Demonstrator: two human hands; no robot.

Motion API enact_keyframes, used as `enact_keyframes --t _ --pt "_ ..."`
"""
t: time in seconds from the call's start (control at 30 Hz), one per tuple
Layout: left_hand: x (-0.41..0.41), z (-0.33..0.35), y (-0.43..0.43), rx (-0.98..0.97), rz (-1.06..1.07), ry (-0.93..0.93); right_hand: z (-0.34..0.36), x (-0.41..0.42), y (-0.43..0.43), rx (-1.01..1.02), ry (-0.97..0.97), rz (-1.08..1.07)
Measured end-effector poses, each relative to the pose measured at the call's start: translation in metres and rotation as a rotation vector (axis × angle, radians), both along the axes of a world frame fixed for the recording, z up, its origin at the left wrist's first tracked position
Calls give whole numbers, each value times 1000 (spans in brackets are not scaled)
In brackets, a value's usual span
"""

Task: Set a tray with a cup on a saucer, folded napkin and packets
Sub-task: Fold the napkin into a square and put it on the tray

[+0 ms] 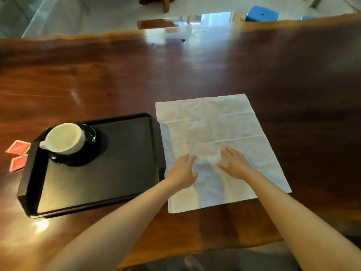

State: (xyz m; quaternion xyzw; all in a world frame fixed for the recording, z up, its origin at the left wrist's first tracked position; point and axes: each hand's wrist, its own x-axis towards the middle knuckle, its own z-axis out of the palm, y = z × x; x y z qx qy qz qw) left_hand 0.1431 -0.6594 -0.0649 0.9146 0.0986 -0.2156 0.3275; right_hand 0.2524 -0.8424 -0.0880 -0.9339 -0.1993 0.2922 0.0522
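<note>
Resting flat with fingers spread, the left hand (183, 173) and the right hand (235, 164) lie palm-down on the white napkin (218, 124), side by side and a little apart; neither grip pinches or lifts any cloth. The napkin lies fully unfolded on the table (175, 75), creased in a grid of old fold lines, its left edge just beside the right rim of the tray (121, 163) and slightly tucked against it. Both hands press its near middle part.

On the black tray, in the far left corner, the white cup (65, 138) sits on the black saucer (88, 133), its handle pointing left toward the tray's rim. The rest of the tray floor is bare. Two red packets (18, 147) lie on the table just off the tray's left edge, one farther and one nearer. Beyond the far edge of the table, a blue stool (261, 13) stands on the pale floor.
</note>
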Motion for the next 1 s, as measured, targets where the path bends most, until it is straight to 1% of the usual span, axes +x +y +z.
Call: enact_keyframes --t 0.07,0.13,0.17,0.37,0.43,0.5,0.57,0.63,0.7,0.77,0.83,0.93,1.0 --pt "-8 -20 -10 140 -125 30 -15 -4 -17 -12 -53 65" --pt "-14 -37 -17 277 -236 14 -23 -7 -32 10 -102 77" --pt "-17 -43 -18 315 -259 -6 -26 -9 -37 21 -114 71" --pt "-8 -55 -24 391 -344 -68 -30 -8 -91 -33 -109 8" --pt "-9 -57 -26 410 -354 -91 -26 -2 -99 -52 -87 -13" --pt "-18 -58 -27 433 -382 -141 -18 -2 -97 -73 -104 -8" --pt "-32 -60 -23 455 -440 -202 -8 -14 -91 -67 -181 52" --pt "-46 -58 -17 463 -508 -244 0 -32 -91 -131 -232 206" --pt "-55 -55 -14 470 -574 -230 2 -51 -93 -238 -195 304" --pt "-54 -53 -15 462 -564 -203 1 -59 -93 -308 -137 293" --pt "-49 -49 -21 481 -557 -175 0 -57 -86 -319 -110 276" --pt "-45 -47 -30 564 -577 -191 -3 -45 -84 -299 -222 342" --pt "-42 -48 -33 613 -573 -198 -3 -35 -88 -240 -276 365"
